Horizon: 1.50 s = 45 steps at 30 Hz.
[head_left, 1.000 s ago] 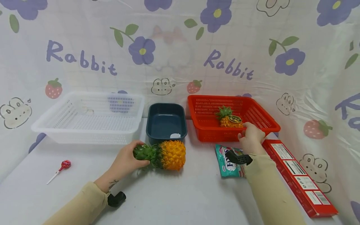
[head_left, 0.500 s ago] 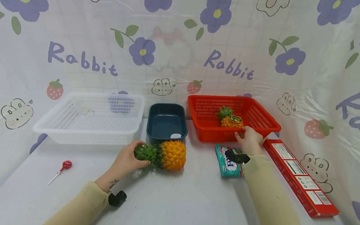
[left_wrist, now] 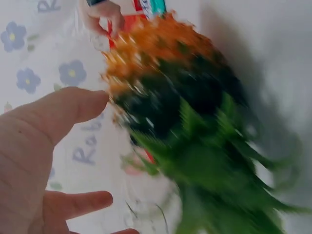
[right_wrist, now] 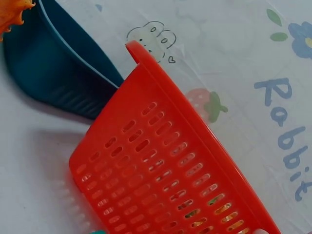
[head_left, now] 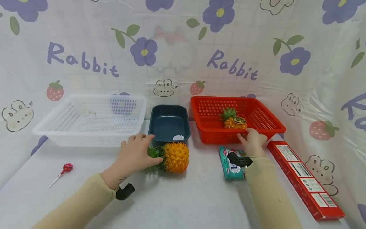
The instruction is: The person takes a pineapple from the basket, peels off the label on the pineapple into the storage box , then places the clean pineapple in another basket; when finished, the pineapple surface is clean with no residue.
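Pineapple (head_left: 175, 158) on desk (head_left: 186, 197); wide-spread left fingers (head_left: 148, 139) at nine o'clock; at two o'clock, red basket (head_left: 217, 137), rim (head_left: 217, 130) gripped by right fingers (head_left: 251, 132).

From my remote station I see a dark blue bin (head_left: 169, 124) on the white tabletop (head_left: 200, 197). Just left of the bin sits a white basket (head_left: 85, 139); left and forward of the bin lies a lollipop (head_left: 67, 167). Right of the bin lie a teal packet (head_left: 233, 172) and, farther right, a long red box (head_left: 304, 179). Behind the bin hangs a rabbit-print cloth (head_left: 174, 66).
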Each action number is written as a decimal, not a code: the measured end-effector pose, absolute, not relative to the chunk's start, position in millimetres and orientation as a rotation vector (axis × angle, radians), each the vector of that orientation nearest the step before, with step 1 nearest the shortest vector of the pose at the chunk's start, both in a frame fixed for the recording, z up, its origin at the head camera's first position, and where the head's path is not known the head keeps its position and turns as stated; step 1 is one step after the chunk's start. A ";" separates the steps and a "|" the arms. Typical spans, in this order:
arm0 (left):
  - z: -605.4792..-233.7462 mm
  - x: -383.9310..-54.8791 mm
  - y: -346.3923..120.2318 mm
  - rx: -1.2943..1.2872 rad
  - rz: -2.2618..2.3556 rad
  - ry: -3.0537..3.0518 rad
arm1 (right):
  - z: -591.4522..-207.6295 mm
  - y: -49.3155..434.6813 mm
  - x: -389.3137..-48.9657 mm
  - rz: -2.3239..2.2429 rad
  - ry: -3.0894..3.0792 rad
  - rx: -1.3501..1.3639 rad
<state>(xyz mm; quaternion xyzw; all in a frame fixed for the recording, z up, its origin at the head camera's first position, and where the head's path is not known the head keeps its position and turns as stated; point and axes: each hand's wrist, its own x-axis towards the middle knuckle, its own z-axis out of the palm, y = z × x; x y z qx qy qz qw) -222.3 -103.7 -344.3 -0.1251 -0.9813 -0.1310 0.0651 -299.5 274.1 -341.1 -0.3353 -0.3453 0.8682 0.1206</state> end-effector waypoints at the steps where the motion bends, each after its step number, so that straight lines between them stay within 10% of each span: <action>1: -341.1 -222.4 -98.0 -0.385 -0.391 -2.962 | -341.0 274.2 -299.8 2.536 -1.007 -0.977; 22: -342.5 -249.7 -5.6 -0.241 -0.239 -3.194 | -342.9 276.1 -301.2 2.529 -0.991 -0.980; 45: -344.4 -240.3 -28.0 -0.447 -0.272 -3.232 | -341.4 277.1 -300.0 2.558 -0.995 -0.969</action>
